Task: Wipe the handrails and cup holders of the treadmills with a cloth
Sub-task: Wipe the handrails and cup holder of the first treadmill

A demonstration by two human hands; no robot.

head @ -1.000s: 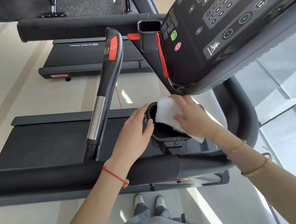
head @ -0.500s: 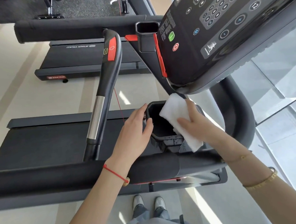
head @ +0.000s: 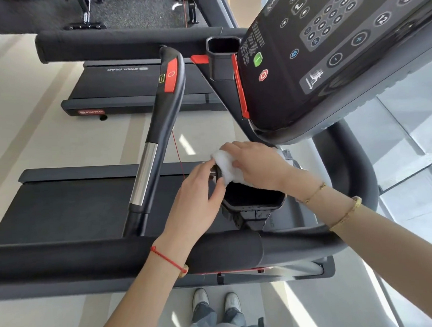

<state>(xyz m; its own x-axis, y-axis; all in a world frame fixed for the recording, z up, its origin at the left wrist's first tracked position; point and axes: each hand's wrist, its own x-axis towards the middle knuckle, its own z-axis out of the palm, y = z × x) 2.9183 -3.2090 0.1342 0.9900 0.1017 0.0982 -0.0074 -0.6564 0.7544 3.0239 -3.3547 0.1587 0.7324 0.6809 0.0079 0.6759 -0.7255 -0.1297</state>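
Here, at far left, the black padded handrail (head: 90, 260) runs across the lower frame, with the treadmill's belt (head: 62, 211) above it. A slanted handlebar (head: 158, 131) with a chrome band and a red panel rises from it towards the top. Just right of its base, the left hand (head: 197, 201), a red string at its wrist, reaches over the padded handrail and rests against the left side of the black cup holder (head: 254, 198), fingers loosely curved round its rim; how firmly it grips is hard to judge from this angle. The white cloth (head: 225, 166) lies bunched on the far left edge of the cup holder, pinched and pressed down by the right hand (head: 257, 166), whose fingers curl over it. Two gold bracelets circle the right forearm. Above, the console (head: 329, 57) tilts overhead with its keypad and green and red buttons. A second cup holder (head: 223, 55) sits beside it, near the top.
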